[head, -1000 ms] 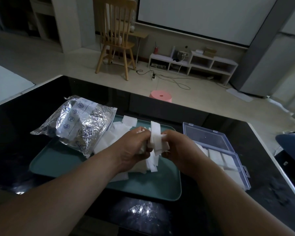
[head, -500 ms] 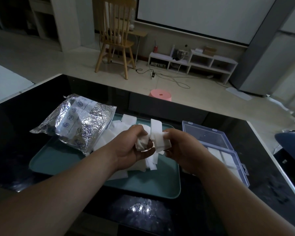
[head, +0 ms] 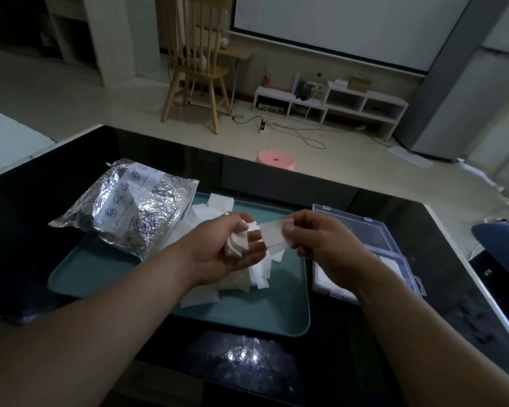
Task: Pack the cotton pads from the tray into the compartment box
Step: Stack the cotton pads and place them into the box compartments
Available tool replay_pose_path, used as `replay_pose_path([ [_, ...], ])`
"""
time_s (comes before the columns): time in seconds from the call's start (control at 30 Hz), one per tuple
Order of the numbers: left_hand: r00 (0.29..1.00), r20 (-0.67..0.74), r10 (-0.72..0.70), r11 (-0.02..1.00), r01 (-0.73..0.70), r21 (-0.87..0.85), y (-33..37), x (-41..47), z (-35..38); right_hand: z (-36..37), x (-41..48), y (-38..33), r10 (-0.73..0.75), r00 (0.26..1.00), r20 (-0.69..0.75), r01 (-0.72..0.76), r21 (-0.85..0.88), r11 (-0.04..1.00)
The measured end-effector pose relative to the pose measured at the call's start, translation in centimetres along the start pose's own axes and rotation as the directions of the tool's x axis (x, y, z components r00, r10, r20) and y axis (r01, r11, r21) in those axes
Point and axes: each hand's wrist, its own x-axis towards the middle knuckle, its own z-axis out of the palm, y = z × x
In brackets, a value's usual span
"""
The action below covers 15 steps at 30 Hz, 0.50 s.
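Currently: my right hand pinches one cotton pad; left hand grips a bunch of pads over the tray. Best I keep it flat and lay it squarely in the compartment box alongside.

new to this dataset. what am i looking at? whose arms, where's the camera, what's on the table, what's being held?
There is no machine here. These are a person's two bare arms, filmed by one wide-angle camera worn on the head, looking forward and down. Every picture comes from that one view.

On the black table sits a teal tray with loose white cotton pads on it. A crinkled foil bag lies over the tray's far left corner. To the right of the tray is a clear compartment box, lid open, with some white pads already inside.

The left hand holds a small bunch of pads in its palm. The right hand pinches a single pad between thumb and fingers, above the tray.
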Motion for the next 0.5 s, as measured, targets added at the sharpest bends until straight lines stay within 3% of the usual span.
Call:
replay_pose_path([
  [0.2,0.922,0.344,-0.174,0.973,0.108,0.204,-1.2,-1.0,1.8,-0.8,-0.5,-0.9,-0.119,0.972,0.204,0.14,-0.092,0.986],
  [0.3,0.918,0.35,-0.187,0.973,0.124,0.195,-1.6,-0.7,2.2,-0.9,-0.7,-0.7,-0.14,0.968,0.207,0.169,-0.13,0.977],
  [0.4,0.935,0.315,-0.165,0.983,0.128,0.134,-2.1,-0.2,2.3,-0.9,-0.8,-0.1,-0.197,0.975,0.107,0.217,-0.238,0.947],
  [0.5,0.934,0.332,-0.134,0.991,0.116,0.073,-2.2,0.2,2.6,-1.3,-1.9,-0.4,-0.147,0.984,0.104,0.174,-0.327,0.929],
])
